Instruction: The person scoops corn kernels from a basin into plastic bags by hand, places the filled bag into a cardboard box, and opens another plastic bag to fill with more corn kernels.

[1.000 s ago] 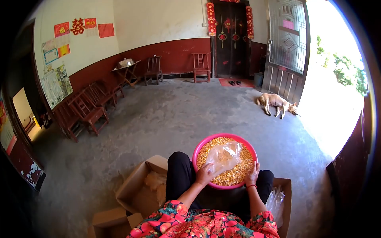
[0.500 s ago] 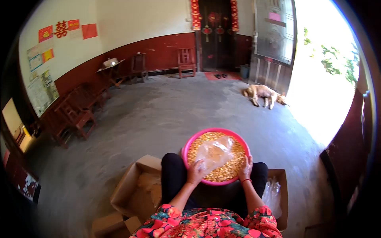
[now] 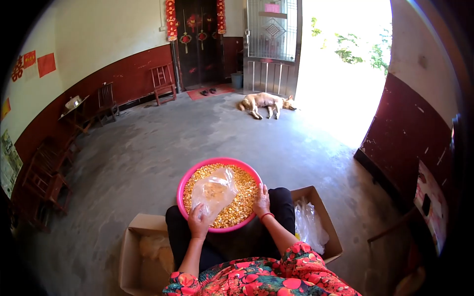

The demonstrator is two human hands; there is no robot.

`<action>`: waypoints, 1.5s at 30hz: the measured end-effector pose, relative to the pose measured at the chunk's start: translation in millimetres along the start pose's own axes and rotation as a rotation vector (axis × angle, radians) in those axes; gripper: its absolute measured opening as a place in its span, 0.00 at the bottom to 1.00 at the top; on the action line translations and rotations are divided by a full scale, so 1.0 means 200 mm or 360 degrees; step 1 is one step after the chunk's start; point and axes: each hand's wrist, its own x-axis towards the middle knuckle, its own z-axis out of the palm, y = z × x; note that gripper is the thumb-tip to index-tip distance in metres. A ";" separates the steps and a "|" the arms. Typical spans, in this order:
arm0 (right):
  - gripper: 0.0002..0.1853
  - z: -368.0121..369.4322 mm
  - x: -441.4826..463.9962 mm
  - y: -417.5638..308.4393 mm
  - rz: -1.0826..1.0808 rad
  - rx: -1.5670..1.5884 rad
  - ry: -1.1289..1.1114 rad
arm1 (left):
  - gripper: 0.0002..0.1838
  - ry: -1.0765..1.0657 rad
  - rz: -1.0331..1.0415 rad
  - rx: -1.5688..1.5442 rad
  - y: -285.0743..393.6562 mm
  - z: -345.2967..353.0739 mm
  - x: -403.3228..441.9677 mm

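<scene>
A pink basin (image 3: pixel 181 197) full of yellow corn kernels (image 3: pixel 240 197) sits at my lap, between my knees. My left hand (image 3: pixel 199 222) is closed on the near edge of a clear plastic bag (image 3: pixel 213 193), which lies spread over the corn. Some yellowish pieces show through the bag; what they are I cannot tell. My right hand (image 3: pixel 261 202) grips the basin's rim on the right side, its thumb and fingers partly hidden by the rim.
Open cardboard boxes stand on both sides: the left box (image 3: pixel 129 251) holds brownish material, the right box (image 3: pixel 332 229) clear plastic bags (image 3: pixel 308 224). A dog (image 3: pixel 266 102) lies by the open door (image 3: pixel 271 49). Wooden chairs (image 3: pixel 163 85) line the wall. A table (image 3: pixel 428 207) stands at right.
My view has swung to the right, so the room, basin and boxes appear farther left. Both hands keep their holds on the bag and the basin.
</scene>
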 end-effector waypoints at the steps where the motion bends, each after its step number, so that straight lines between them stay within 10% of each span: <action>1: 0.34 -0.01 0.00 -0.02 0.0068 -0.0002 -0.0035 | 0.21 0.0010 -0.0006 -0.0011 -0.01 0.00 0.00; 20: 0.33 -0.04 -0.02 -0.09 -0.0365 -0.0471 0.0034 | 0.24 0.0030 -0.0015 -0.0175 0.04 0.01 0.02; 26: 0.29 -0.23 -0.02 -0.53 -0.0710 0.0430 0.0427 | 0.26 -0.0021 -0.0050 -0.0337 0.10 -0.05 -0.01; 33: 0.17 -0.44 -0.25 -0.97 -0.1275 0.0479 -0.0433 | 0.28 -0.0094 -0.0087 -0.0390 0.12 -0.06 -0.06; 41: 0.14 -0.17 -0.33 -0.74 -0.1009 -0.0498 -0.1365 | 0.18 0.0247 -0.0110 -0.0431 0.11 -0.09 -0.01; 45: 0.11 -0.21 -0.34 -0.80 -0.0902 -0.0162 -0.1119 | 0.19 0.0120 -0.0363 -0.0885 0.16 -0.12 -0.01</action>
